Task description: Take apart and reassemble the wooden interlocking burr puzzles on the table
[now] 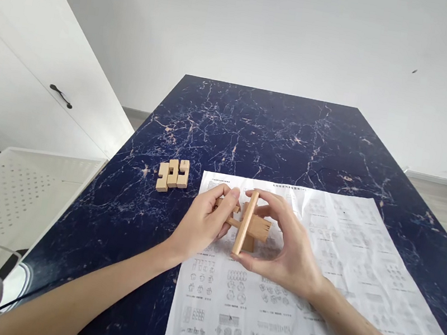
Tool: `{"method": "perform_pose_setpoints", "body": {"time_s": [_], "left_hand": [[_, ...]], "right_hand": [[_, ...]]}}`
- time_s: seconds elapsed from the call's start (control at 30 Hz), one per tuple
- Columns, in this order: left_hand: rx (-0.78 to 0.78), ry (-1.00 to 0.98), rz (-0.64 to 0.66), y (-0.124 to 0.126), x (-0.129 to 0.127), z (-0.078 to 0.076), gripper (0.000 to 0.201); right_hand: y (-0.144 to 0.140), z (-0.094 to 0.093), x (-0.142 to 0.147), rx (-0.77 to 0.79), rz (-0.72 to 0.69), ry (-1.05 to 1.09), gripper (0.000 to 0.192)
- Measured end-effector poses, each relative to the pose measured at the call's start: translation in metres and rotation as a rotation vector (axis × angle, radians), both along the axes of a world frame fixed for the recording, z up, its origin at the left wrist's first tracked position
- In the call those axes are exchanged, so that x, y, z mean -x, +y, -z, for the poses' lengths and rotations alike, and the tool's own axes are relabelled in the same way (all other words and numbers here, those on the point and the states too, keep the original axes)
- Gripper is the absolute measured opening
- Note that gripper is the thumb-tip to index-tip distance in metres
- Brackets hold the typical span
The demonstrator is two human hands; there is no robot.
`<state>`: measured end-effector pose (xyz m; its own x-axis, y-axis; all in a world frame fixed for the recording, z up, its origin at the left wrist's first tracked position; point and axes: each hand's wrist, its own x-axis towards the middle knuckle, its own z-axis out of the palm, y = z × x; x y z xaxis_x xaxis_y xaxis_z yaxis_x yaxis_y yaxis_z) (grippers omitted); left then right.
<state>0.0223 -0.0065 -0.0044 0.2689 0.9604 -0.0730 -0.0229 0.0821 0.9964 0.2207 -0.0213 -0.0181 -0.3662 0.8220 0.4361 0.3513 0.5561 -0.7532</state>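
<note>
Both hands grip a half-built wooden puzzle (248, 227) — left hand (204, 222) pinching one end, right hand (287, 245) closed on an upright bar — light, stiff, likely loose-jointed, best held by its crossing.

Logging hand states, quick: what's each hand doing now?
Left hand: closed on the wooden puzzle.
Right hand: gripping the puzzle's upright bar.

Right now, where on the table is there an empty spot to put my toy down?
Bare marble table lies beyond the instruction sheet, and left of it around the three wooden blocks. It is crowded where the left hand and right hand hold the wooden puzzle.
</note>
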Motion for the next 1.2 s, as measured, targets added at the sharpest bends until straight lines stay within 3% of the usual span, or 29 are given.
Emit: {"method": "perform_pose_setpoints", "body": {"time_s": [0.47,0.77,1.2], "left_hand": [[-0.025,0.03,0.074,0.0,0.002,-0.007,0.043],[0.026,-0.016,0.098,-0.001,0.002,-0.011,0.014],[0.016,-0.089,0.19,-0.003,0.002,-0.012,0.02]], "right_hand": [[0.001,-0.001,-0.004,0.021,-0.042,0.006,0.09],[0.0,0.0,-0.003,0.076,-0.036,0.016,0.092],[0.001,0.0,-0.004,0.119,-0.051,0.023,0.092]]}}
